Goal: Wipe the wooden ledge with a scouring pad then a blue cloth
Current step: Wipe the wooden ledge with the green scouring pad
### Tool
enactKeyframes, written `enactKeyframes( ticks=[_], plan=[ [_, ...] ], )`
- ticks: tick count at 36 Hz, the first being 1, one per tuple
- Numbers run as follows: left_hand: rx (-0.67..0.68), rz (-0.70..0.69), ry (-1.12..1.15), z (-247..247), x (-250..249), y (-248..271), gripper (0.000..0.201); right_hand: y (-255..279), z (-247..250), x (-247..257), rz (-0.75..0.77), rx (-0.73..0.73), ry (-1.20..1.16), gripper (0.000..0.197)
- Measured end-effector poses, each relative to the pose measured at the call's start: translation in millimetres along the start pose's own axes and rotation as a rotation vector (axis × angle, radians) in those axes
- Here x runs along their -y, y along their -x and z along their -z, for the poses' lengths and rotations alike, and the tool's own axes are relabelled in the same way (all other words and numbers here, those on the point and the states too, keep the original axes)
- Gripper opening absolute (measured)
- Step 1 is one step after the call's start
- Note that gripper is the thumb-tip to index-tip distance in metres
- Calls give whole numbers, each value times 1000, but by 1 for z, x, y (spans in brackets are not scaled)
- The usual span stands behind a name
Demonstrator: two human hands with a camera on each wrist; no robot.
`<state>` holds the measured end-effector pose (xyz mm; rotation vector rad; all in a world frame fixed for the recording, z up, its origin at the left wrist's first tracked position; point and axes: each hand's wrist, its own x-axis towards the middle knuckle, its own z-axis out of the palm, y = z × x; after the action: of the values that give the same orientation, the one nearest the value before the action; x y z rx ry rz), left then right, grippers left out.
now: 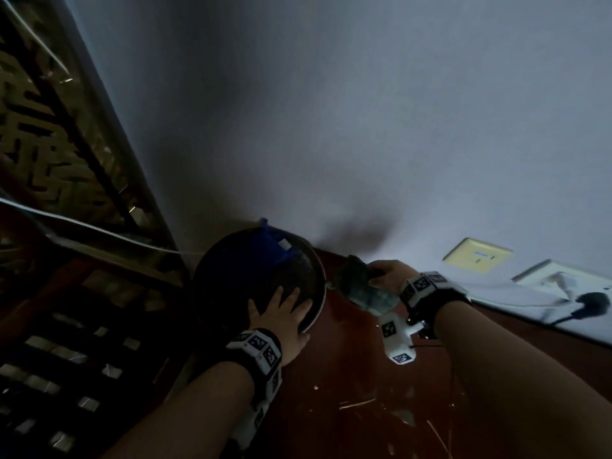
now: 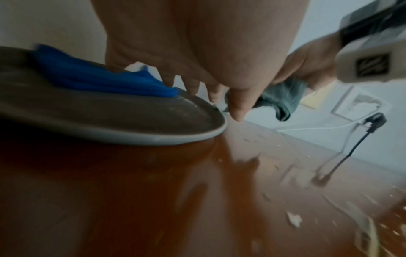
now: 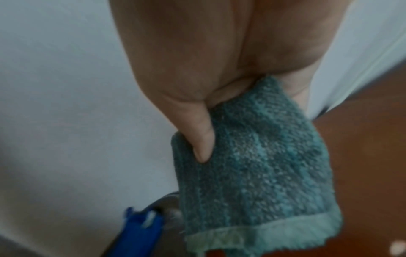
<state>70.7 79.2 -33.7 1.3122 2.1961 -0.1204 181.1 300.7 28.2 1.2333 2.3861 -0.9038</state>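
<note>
A dark round plate (image 1: pixel 231 286) sits at the left end of the reddish wooden ledge (image 1: pixel 347 376), against the wall. A folded blue cloth (image 1: pixel 270 248) lies on the plate's far side. My left hand (image 1: pixel 284 309) rests flat on the plate's near rim with its fingers straight. Just right of the plate, my right hand (image 1: pixel 381 276) grips a green scouring pad (image 1: pixel 361 288), held a little above the ledge. In the right wrist view the thumb (image 3: pixel 202 140) presses the scouring pad (image 3: pixel 263 173), which hangs down from my fingers. The blue cloth (image 2: pixel 98 78) and plate (image 2: pixel 110 118) show in the left wrist view.
Pale crumbs and streaks (image 1: pixel 361 404) dot the ledge near me. Two wall sockets (image 1: pixel 477 256) sit at the right, one with a black plug (image 1: pixel 592 303) and a cord. A carved wooden lattice (image 1: pixel 49 154) stands to the left of the plate.
</note>
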Motion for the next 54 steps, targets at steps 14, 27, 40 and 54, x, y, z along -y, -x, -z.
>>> enactKeyframes(
  ticks=[14, 27, 40, 54],
  plan=[
    [21, 45, -81, -16, -2, -26, 64, -18, -54, -45, 174, 26, 476, 70],
    [45, 46, -14, -18, 3, -29, 64, -20, -87, -24, 148, 134, 471, 70],
    [77, 40, -7, -12, 1, -27, 64, 13, -87, -66, 180, -7, 562, 60],
    [93, 40, -9, -13, 3, -31, 64, -39, -97, -19, 222, -7, 389, 62]
  ],
)
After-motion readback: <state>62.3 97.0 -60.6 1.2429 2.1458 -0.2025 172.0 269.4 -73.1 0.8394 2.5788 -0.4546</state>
